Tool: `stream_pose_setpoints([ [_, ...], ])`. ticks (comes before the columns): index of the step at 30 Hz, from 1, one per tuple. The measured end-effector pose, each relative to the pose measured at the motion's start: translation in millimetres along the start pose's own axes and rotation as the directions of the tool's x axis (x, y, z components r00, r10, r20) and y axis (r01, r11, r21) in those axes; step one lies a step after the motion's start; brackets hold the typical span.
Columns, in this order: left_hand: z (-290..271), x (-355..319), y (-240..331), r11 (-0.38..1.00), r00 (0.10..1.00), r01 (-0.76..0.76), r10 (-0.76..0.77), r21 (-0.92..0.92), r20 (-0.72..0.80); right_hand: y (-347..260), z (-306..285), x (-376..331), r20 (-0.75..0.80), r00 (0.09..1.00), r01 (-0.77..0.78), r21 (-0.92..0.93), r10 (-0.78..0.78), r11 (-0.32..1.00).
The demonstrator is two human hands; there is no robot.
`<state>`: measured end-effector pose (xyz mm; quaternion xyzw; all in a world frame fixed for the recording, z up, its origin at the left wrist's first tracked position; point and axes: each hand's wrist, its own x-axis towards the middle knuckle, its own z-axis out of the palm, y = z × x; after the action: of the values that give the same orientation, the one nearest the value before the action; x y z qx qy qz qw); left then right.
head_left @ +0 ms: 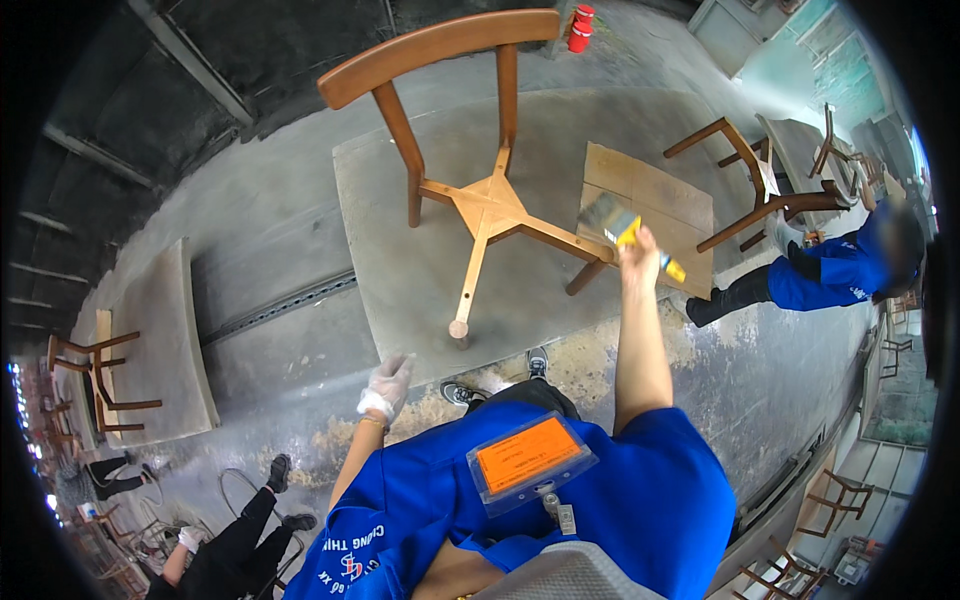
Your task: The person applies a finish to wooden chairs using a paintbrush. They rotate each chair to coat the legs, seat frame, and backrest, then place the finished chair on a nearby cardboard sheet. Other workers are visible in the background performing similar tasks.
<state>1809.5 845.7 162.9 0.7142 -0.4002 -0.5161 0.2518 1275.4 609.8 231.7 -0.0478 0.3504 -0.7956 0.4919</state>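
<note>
A wooden chair frame (480, 200) without a seat stands on a grey board (420, 270) in front of me, its curved backrest at the far side. My right hand (637, 252) is raised beside the chair's right leg and grips a flat paintbrush (625, 232) with a yellow handle, bristles pointing left toward the frame. My left hand (388, 385), in a thin clear glove, hangs free near the board's front edge with fingers apart, holding nothing.
A person in blue (830, 270) crouches at right by another chair frame (760, 190). Plywood sheets (650, 200) lie on the board. More chair frames (95, 380) stand on a board at left, and a person in black (230, 550) is at lower left.
</note>
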Motion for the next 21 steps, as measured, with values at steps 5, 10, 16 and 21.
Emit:
stream_pose_setpoints([
  [5, 88.1, 17.0, 99.2, 0.951, 0.95, -0.31, 0.309, 0.002, 0.053, -4.8, -88.7, -69.3, 0.114, 0.99, -0.109, 0.27, 0.08, 0.957],
  [10, 135.7, 28.7, 145.8, 0.961, 0.982, -0.107, 0.142, 0.254, -0.126, -31.7, -98.7, -67.1, 0.116, 0.924, -0.378, 0.121, 0.365, 0.918],
  [16, 152.6, 37.4, 141.0, 0.971, 0.969, -0.01, 0.068, 0.239, -0.236, -76.2, -117.2, -16.1, 0.106, 0.898, -0.437, 0.097, 0.428, 0.894],
  [21, 160.2, 41.4, 144.8, 0.954, 0.961, 0.036, 0.048, 0.298, -0.271, -124.9, -191.6, 25.9, 0.015, 0.952, -0.305, 0.06, 0.305, 0.95],
])
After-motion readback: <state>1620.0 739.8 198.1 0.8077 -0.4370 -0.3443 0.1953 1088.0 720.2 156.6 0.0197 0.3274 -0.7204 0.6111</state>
